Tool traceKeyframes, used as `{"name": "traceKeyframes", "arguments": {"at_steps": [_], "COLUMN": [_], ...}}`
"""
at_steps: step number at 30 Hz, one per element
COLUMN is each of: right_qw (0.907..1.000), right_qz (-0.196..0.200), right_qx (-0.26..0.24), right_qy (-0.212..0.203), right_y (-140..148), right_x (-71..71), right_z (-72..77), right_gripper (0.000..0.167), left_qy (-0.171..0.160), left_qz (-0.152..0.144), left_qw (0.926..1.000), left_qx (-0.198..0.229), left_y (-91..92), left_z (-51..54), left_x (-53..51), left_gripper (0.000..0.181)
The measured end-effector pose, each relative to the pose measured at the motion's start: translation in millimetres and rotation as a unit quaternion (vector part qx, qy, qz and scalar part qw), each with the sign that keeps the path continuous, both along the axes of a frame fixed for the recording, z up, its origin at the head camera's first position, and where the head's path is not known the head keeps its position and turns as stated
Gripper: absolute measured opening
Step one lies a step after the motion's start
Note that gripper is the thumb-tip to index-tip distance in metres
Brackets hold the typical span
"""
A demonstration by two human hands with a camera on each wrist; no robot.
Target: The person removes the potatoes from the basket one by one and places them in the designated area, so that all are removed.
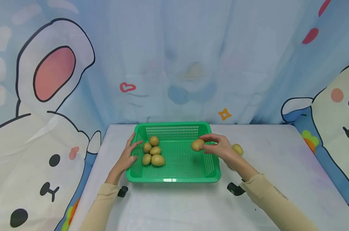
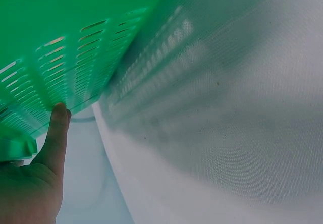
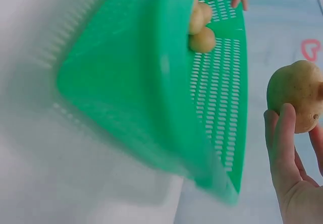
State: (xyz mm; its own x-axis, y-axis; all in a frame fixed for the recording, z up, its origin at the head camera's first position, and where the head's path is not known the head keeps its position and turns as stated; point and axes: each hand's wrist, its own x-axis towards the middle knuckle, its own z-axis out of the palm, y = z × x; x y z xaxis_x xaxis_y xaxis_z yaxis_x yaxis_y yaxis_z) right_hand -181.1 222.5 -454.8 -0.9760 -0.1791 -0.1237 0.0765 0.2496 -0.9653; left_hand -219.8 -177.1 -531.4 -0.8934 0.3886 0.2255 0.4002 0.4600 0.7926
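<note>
A green plastic basket with slotted walls stands on the table. Several potatoes lie grouped at its left end. My right hand pinches one potato between thumb and fingers above the basket's right part; the right wrist view shows this potato close up at the fingertips. At the left rim rests my left hand, its fingers spread and mostly straight. A finger touches the slotted outer wall in the left wrist view. Beyond the basket's right side, another potato lies beside my right forearm.
The white-clothed table ends at a pale blue printed curtain just behind the basket. Dark wrist devices show beside both sleeves. My right forearm covers part of the table right of the basket.
</note>
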Motion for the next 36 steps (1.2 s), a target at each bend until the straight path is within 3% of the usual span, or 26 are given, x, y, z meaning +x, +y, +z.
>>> {"name": "traceKeyframes", "arguments": {"at_steps": [4,8,13,17,27,31,36], "right_qw": [0.9997,0.9968,0.9938,0.9924,0.9848,0.982,0.9824], "right_qz": [-0.019,-0.055,-0.087,-0.101,-0.135,-0.144,-0.14], "right_qx": [0.011,0.052,0.064,0.069,0.084,0.098,0.105], "right_qy": [0.014,0.027,0.024,0.004,-0.069,-0.073,-0.065], "right_y": [22,48,75,88,92,92,96], "right_x": [20.3,42.0,68.2,82.8,103.7,105.8,106.9], "right_z": [1.2,-4.5,-20.1,-41.1,-96.3,-104.4,-103.8], "right_gripper": [0.048,0.05,0.052,0.053,0.053,0.055,0.055], "left_qy": [0.008,0.011,0.008,0.005,0.006,0.011,0.008], "left_qz": [0.001,-0.002,-0.004,0.001,0.006,0.003,-0.003], "left_qw": [1.0,0.9999,0.9999,1.0,1.0,0.9999,0.9999], "left_qx": [-0.002,0.003,0.005,0.004,0.005,0.007,0.008], "left_y": [-1.2,1.2,4.6,3.6,-2.5,-2.6,-0.7], "left_z": [0.0,-0.3,1.4,0.5,0.2,-2.0,-2.3], "left_x": [-3.0,-4.3,-4.4,-4.6,-4.1,-4.4,-3.4], "left_gripper": [0.072,0.072,0.072,0.072,0.071,0.071,0.071]}}
